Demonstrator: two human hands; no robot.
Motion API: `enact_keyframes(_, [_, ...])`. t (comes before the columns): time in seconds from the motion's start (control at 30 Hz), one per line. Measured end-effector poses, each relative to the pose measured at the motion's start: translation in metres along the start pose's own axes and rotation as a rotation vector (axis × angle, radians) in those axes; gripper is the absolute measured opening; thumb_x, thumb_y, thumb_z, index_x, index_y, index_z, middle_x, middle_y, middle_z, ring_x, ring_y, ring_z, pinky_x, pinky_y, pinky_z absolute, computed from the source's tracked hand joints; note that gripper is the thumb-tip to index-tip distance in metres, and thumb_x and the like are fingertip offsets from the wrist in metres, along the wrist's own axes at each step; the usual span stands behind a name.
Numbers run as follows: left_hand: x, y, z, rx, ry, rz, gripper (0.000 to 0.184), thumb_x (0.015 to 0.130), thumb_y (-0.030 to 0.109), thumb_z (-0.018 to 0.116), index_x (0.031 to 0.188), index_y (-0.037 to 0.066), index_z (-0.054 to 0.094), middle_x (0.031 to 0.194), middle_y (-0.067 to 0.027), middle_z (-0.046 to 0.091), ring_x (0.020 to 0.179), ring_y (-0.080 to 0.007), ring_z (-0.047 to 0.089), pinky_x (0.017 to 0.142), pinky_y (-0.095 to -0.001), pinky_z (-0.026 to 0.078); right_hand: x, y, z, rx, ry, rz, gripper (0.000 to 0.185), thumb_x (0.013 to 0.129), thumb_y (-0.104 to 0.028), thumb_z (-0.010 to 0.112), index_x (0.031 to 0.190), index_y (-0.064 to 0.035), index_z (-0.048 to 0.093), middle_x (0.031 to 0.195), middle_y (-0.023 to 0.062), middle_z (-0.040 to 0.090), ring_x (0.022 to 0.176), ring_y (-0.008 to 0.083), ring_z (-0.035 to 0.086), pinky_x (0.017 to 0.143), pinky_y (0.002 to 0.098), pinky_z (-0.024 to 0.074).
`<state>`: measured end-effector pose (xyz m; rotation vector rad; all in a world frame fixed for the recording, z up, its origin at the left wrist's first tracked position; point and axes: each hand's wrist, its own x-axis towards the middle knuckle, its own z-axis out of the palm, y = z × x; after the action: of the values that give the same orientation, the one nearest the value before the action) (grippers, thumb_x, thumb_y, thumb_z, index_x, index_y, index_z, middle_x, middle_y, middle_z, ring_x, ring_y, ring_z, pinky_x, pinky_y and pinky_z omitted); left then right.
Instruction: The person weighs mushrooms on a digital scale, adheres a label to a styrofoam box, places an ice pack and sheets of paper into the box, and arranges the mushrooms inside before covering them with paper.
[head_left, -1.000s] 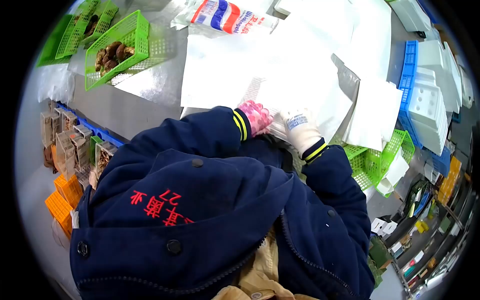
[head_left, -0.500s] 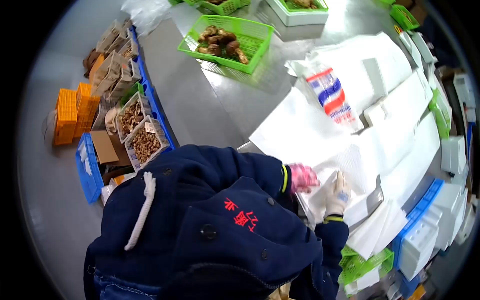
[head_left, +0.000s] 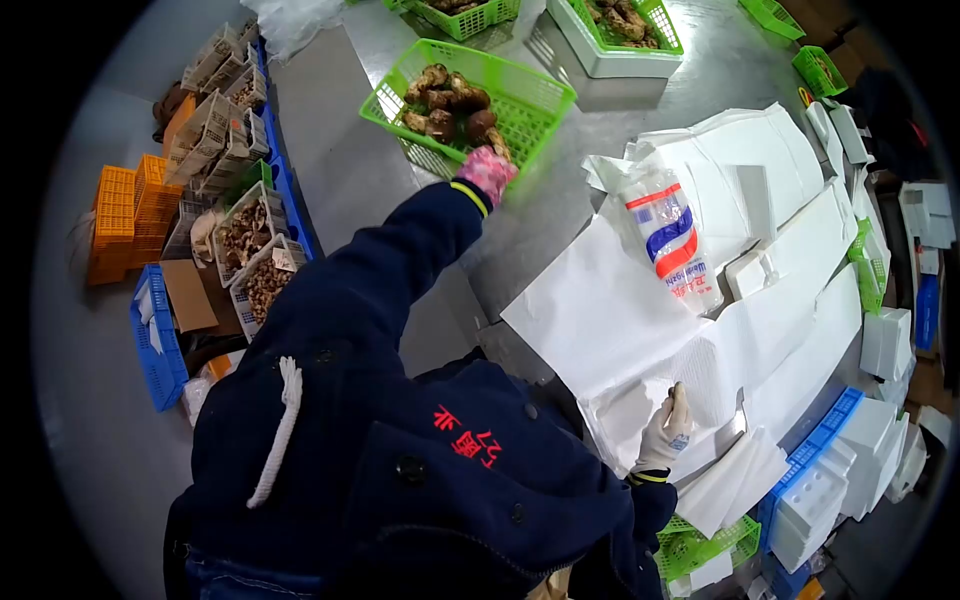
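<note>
My left hand, in a pink patterned glove, is at the near rim of a green basket that holds several brown mushrooms. Its fingers look closed near one mushroom, but whether they grip it is unclear. Over white paper sheets is my right hand, in a white glove, its fingers pinched on a small dark thing I cannot make out. Bubble-textured white wrap lies beneath it. A plastic packet with red and blue stripes rests on the sheets above.
More green baskets stand at the far side, one in a white foam box. Crates of mushrooms and orange crates are at the left. Foam boxes and a blue crate stand at the right.
My left hand has left the paper and reached up and left to the green basket. My right hand has stayed by the wrap, moving slightly down in view. The view has turned leftward since the first frame.
</note>
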<state>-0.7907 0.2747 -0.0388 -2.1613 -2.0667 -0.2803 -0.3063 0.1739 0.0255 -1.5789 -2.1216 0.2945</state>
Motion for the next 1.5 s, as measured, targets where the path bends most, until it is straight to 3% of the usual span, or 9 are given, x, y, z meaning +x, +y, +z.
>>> enact_keyframes(0.1, [-0.033,0.000,0.013,-0.215,0.095,0.237,0.011,0.071,0.018,0.054,0.063,0.011,0.052,0.062,-0.0099,0.050,0.067,-0.0304,0.051,0.058,-0.0436,0.041,0.019,-0.038,0.029,0.067,-0.013,0.006,0.031,0.081,0.004,0.048,0.111,0.0034,0.054,0.092,0.0183,0.062,0.083,0.0316,0.058,0.074,0.0373,0.0465])
enact_keyframes(0.37, [-0.101,0.021,0.035,-0.654,-0.114,0.541,0.012,0.075,0.016,0.059,0.085,0.010,0.055,0.074,-0.0073,0.054,0.073,-0.0276,0.054,0.066,-0.0386,0.045,0.059,-0.093,0.135,0.058,-0.050,-0.084,0.034,0.079,0.004,0.051,0.112,0.0000,0.056,0.089,0.0152,0.062,0.075,0.0302,0.056,0.067,0.0373,0.0442])
enact_keyframes(0.47, [-0.080,-0.013,0.057,-1.142,0.051,0.312,0.025,0.074,0.014,0.064,0.097,0.008,0.058,0.086,-0.0094,0.059,0.081,-0.0269,0.057,0.073,-0.0370,0.048,0.069,-0.092,0.150,0.079,-0.018,-0.102,0.035,0.078,0.003,0.051,0.112,-0.0011,0.056,0.084,0.0139,0.061,0.071,0.0294,0.054,0.065,0.0376,0.0429])
enact_keyframes(0.57, [-0.029,-0.103,0.026,-0.333,0.140,-0.310,0.035,0.078,0.017,0.061,0.108,0.001,0.054,0.105,-0.0164,0.058,0.095,-0.0286,0.057,0.081,-0.0365,0.049,0.071,-0.103,0.148,0.052,-0.012,-0.103,0.036,0.077,0.005,0.050,0.112,-0.0009,0.056,0.084,0.0142,0.061,0.070,0.0295,0.054,0.064,0.0373,0.0430])
enact_keyframes(0.63, [-0.012,-0.133,0.026,-0.076,-0.209,-0.596,0.040,0.080,0.025,0.058,0.113,0.002,0.050,0.109,-0.0166,0.056,0.097,-0.0307,0.056,0.085,-0.0381,0.046,0.069,-0.101,0.143,0.070,-0.055,-0.095,0.036,0.077,0.006,0.050,0.112,-0.0001,0.056,0.085,0.0152,0.062,0.071,0.0300,0.056,0.064,0.0369,0.0439])
enact_keyframes(0.97, [0.069,-0.079,0.101,-0.345,-0.578,-0.703,0.058,0.072,0.039,0.067,0.119,0.008,0.053,0.111,-0.0154,0.059,0.104,-0.0263,0.056,0.091,-0.0333,0.042,0.062,0.027,0.078,0.081,0.018,-0.012,0.032,0.079,0.004,0.052,0.110,-0.0006,0.057,0.090,0.0156,0.062,0.079,0.0304,0.058,0.070,0.0366,0.0461])
enact_keyframes(1.13, [0.077,0.095,0.067,-1.309,-0.257,-0.858,0.032,0.083,0.020,0.063,0.109,0.004,0.056,0.080,0.0013,0.060,0.050,-0.0007,0.037,0.042,-0.0178,0.031,0.059,0.212,0.019,0.101,0.133,0.061,0.029,0.081,0.002,0.053,0.109,0.0007,0.058,0.096,0.0143,0.063,0.087,0.0280,0.059,0.077,0.0327,0.0474])
enact_keyframes(1.27, [0.088,0.430,0.071,-1.384,-0.218,-0.369,0.045,0.077,0.011,0.068,0.116,-0.001,0.048,0.095,-0.0079,0.060,0.083,-0.0143,0.058,0.075,-0.0259,0.048,0.018,0.430,-0.043,0.885,0.248,0.495,0.032,0.087,-0.006,0.053,0.117,0.0059,0.050,0.100,0.0132,0.061,0.090,0.0179,0.058,0.078,0.0266,0.0476])
enact_keyframes(1.5, [0.008,0.918,0.165,-0.823,-0.282,0.854,0.032,0.073,0.004,0.054,0.104,0.006,0.058,0.094,-0.0129,0.059,0.085,-0.0301,0.057,0.076,-0.0379,0.047,-0.161,0.669,-0.177,1.068,0.310,0.791,0.034,0.088,-0.007,0.053,0.119,0.0069,0.048,0.103,0.0125,0.058,0.090,0.0156,0.057,0.077,0.0256,0.0474])
